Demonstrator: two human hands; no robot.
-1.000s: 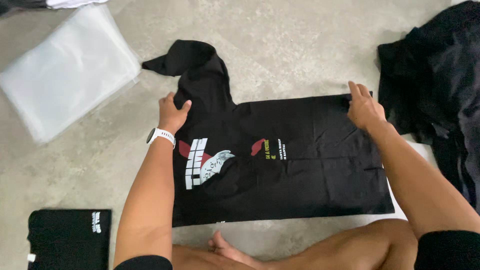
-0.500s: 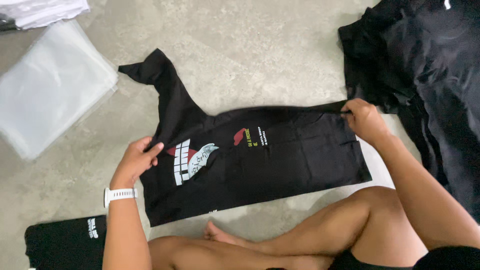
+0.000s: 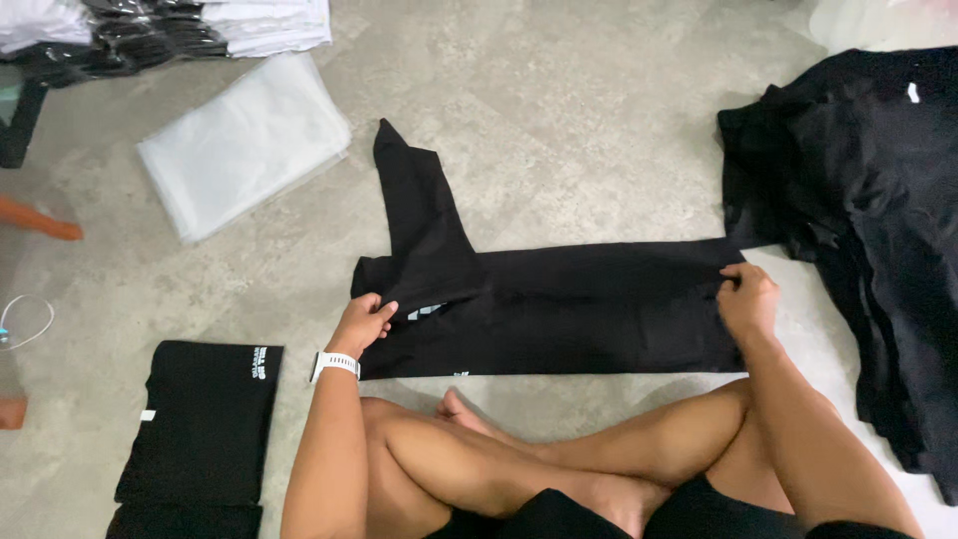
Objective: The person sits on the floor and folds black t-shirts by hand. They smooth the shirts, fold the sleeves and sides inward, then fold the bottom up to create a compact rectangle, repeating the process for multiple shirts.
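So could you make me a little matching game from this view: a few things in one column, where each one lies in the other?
Things:
1. black shirt being folded
2. clear plastic bags
3. heap of black garments
4. folded black shirt

Places:
A. far right of the floor
B. lower left, beside the left arm
C. upper left
D. between both hands

Pairs: 1-D, 2-C, 3-A, 4-B

Mottled grey concrete floor (image 3: 559, 120), even light

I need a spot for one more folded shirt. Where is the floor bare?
Bare floor lies beyond the shirt, between the plastic bags and the black pile. The folded stack and the legs crowd the near side.
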